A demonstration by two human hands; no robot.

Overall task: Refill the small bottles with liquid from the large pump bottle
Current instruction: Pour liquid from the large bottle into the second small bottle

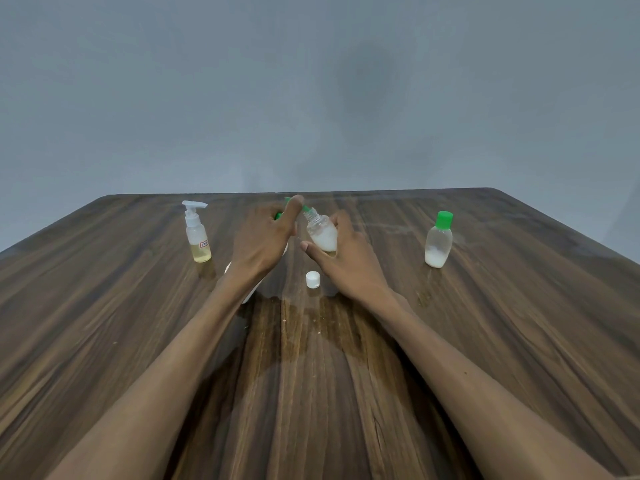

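My left hand (265, 237) lies over the green pump head of the large pump bottle (278, 215), fingers curled down around it. Hand and forearm hide most of the bottle's white body. The green spout (306, 208) points right, at the neck of a small clear bottle (322, 233) with white liquid in its bottom. My right hand (346, 258) grips this uncapped bottle, tilted toward the spout. Its white cap (312, 279) lies on the table just in front. A second small bottle (438, 240) with a green cap stands to the right, holding a little white liquid.
A small clear spray bottle (197, 233) with yellow liquid stands to the left of my left hand. The wooden table (311, 375) has a wet patch and a few white specks near its middle. A grey wall rises behind the far edge.
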